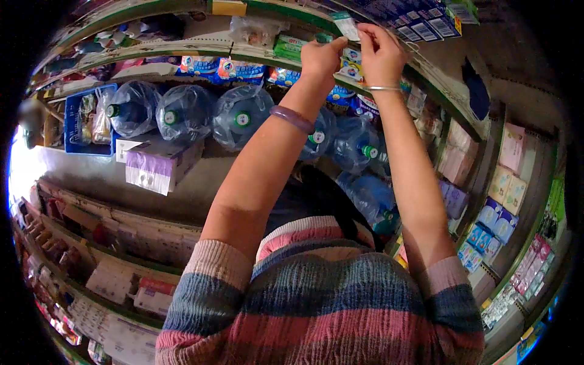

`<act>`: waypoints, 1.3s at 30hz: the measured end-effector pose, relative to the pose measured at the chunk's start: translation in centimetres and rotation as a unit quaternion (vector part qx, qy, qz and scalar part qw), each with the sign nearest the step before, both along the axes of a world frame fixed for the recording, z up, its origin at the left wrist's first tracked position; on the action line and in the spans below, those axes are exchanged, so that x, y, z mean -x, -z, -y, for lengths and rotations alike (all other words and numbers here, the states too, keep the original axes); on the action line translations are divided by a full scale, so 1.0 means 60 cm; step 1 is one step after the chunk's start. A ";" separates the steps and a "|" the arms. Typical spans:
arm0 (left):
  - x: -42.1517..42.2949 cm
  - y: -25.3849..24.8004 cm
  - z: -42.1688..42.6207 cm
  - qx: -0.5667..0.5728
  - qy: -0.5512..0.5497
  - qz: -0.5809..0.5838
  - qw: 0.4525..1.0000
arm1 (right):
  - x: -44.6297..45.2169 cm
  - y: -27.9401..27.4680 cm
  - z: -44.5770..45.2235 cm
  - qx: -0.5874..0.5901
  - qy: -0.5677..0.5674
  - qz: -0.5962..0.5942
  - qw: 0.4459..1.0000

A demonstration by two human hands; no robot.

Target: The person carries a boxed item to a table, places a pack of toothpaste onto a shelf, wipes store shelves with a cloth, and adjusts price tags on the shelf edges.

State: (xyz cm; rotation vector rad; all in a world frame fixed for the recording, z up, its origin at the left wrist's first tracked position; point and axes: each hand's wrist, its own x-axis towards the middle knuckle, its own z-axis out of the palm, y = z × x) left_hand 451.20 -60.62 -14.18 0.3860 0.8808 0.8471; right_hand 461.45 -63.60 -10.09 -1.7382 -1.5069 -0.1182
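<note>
A small flat green-and-white packet (346, 26) is held up at the shelf edge in front of me. My left hand (320, 59) is closed, its thumb tip against the packet's lower edge. On the other side my right hand (382, 56) pinches the packet's right edge between thumb and fingers. A green box (289, 47) lies on the shelf just left of my left hand. Under my hands, yellow-and-white packs (351, 70) show between my wrists. What the packet contains cannot be read.
Large bottled-water jugs (242, 115) in plastic wrap line the floor below the shelf. A blue crate (90, 121) and a purple-and-white carton (159, 167) are at the left. Blue boxes (420, 24) sit above right. Shelves of tissue packs (508, 182) run along the right.
</note>
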 end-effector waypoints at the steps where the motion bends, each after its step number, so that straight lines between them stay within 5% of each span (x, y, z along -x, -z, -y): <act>1: 0.003 0.001 0.000 0.002 0.007 0.001 1.000 | 0.007 -0.010 0.008 -0.023 0.005 0.001 1.000; 3: 0.013 0.006 0.007 0.005 0.023 0.002 1.000 | 0.016 -0.029 0.030 0.005 0.027 -0.031 0.999; 6: 0.039 0.014 0.023 0.102 0.030 0.213 0.971 | 0.011 -0.033 0.052 0.017 0.035 -0.085 0.996; 9: 0.051 -0.007 0.054 0.062 0.002 0.339 0.939 | 0.020 -0.033 0.076 0.059 0.029 -0.097 0.993; 21: 0.064 -0.061 0.084 -0.070 -0.016 0.307 0.949 | 0.063 -0.063 0.111 0.168 -0.082 -0.453 0.872; 27: 0.060 -0.072 0.091 -0.097 -0.012 0.274 0.957 | 0.056 -0.048 0.108 0.164 -0.129 -0.360 0.909; 30: 0.062 -0.076 0.093 -0.094 -0.013 0.274 0.957 | 0.053 -0.061 0.110 0.188 -0.114 -0.471 0.855; 39: 0.078 -0.101 0.091 -0.104 -0.038 0.308 0.945 | 0.064 -0.085 0.111 0.186 -0.135 -0.481 0.846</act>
